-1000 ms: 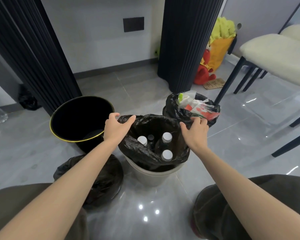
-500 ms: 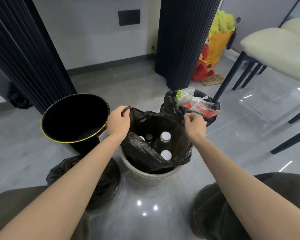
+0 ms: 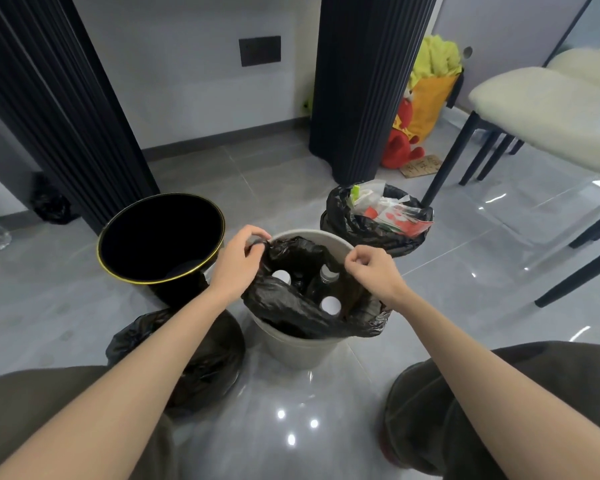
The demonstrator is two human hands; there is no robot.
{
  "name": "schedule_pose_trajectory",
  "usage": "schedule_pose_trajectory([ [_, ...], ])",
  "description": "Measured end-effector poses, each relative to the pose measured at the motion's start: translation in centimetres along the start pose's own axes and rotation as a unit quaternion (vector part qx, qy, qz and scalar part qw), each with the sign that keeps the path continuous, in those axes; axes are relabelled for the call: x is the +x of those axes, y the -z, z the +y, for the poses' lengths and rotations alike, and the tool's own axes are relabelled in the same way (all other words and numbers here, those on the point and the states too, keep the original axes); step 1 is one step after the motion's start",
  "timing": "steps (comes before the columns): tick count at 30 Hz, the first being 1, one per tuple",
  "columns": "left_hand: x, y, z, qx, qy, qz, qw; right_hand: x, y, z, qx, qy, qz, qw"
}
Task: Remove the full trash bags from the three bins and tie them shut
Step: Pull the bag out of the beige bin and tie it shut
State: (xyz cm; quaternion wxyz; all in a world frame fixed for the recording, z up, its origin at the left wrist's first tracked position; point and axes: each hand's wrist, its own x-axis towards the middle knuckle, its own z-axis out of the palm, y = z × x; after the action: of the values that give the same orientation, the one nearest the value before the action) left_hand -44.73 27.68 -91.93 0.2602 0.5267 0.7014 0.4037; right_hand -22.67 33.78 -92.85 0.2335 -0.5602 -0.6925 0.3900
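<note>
Black bag (image 3: 284, 306) upright, mouth facing up

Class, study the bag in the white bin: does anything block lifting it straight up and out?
Nothing visible stands above it. The left hand and right hand already pinch the rim of the black bag. Only its near edge, folded over the front lip of the white bin, has yet to come free.

Far edge of bag (image 3: 284, 306) now off bin (image 3: 302, 351) rim
</note>
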Motion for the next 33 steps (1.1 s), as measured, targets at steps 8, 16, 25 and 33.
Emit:
schedule_pose_trajectory([
  [8, -2.4, 1.9, 1.0, 0.102, 0.075, -0.041, 0.991, -1.5, 1.1, -2.5, -0.035, 0.031, 0.012, 0.999],
  [16, -3.8, 2.0, 0.2, -0.039, 0.247, -0.066, 0.966, -2.6, 0.0, 1.0, -0.18, -0.171, -0.043, 0.968],
  [25, -3.8, 0.8, 1.3, -0.061, 0.138, -0.114, 0.982, -3.4, -0.8, -1.3, 0.0, -0.029, -0.045, 0.999],
  [33, -3.5, -0.5, 1.9, -0.074, 0.154, -0.15, 0.974, -4.0, -1.4, -1.9, 0.103, -0.119, -0.246, 0.957],
])
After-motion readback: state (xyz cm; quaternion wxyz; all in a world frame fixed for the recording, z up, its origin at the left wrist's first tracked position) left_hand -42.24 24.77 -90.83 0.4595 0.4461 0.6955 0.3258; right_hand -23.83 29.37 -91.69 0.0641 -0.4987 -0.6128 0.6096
